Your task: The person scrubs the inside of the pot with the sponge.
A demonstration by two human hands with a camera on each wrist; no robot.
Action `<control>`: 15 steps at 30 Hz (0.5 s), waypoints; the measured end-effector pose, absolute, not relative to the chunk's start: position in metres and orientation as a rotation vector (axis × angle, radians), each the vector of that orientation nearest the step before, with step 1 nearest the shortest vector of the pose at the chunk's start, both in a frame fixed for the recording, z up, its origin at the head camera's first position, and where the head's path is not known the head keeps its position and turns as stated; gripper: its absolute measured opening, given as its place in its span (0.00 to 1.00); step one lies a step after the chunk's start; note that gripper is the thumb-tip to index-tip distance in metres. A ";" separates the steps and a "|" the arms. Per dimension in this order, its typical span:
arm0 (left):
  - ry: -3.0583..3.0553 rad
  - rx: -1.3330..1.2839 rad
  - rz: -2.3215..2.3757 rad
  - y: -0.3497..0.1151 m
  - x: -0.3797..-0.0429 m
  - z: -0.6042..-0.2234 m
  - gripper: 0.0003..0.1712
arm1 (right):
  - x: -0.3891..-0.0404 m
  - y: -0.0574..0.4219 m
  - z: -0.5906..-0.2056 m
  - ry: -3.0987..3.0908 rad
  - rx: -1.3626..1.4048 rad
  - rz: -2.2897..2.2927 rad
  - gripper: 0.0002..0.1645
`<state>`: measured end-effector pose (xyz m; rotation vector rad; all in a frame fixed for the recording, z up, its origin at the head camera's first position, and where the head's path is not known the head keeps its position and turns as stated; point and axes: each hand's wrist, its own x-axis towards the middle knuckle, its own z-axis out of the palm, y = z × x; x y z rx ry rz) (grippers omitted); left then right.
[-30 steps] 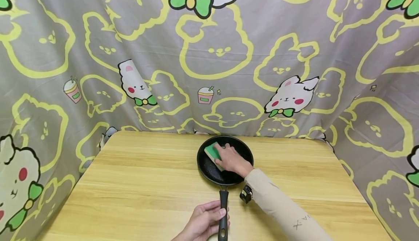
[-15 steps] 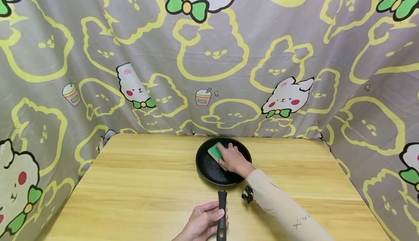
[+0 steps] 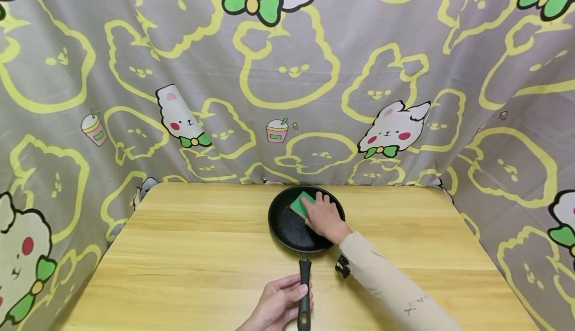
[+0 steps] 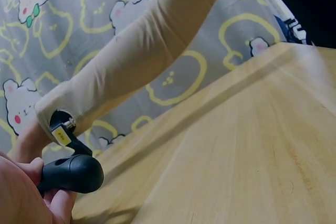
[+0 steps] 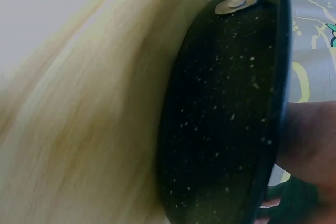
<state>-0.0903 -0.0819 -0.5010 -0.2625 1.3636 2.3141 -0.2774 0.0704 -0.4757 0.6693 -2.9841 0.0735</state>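
A black frying pan [image 3: 285, 233] with white speckles lies on the wooden table, its handle pointing toward me. My left hand [image 3: 282, 301] grips the black handle [image 3: 304, 271], thumb on top and fingers underneath. The left wrist view shows the rounded handle end [image 4: 86, 173] sticking out of that hand. Inside the pan my right hand [image 3: 324, 217] holds a sponge [image 3: 299, 205], green on top with a pale lower layer. The index finger lies over the green face, and part of the sponge is hidden beneath the hand. From the right wrist, the pan's speckled outer wall [image 5: 215, 108] fills the middle.
The wooden table [image 3: 188, 251] has its far edge just behind the pan. A grey curtain [image 3: 211, 71] with cartoon prints hangs round the back and sides. A small black device [image 3: 343, 266] sits on the right wrist.
My right hand has slid the sponge to the right and slightly away inside the pan, turning it somewhat. My left hand keeps its grip on the handle. The head view has shifted slightly.
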 end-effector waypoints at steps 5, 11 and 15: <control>1.376 -0.267 2.316 -0.082 -0.092 -0.501 0.26 | -0.278 0.074 -0.476 -2.948 0.647 0.029 0.30; 1.367 -0.288 2.311 -0.081 -0.092 -0.502 0.26 | -0.277 0.078 -0.477 -2.918 0.653 -0.041 0.31; 1.372 -0.295 2.306 -0.082 -0.092 -0.502 0.27 | -0.276 0.079 -0.477 -2.913 0.650 -0.070 0.31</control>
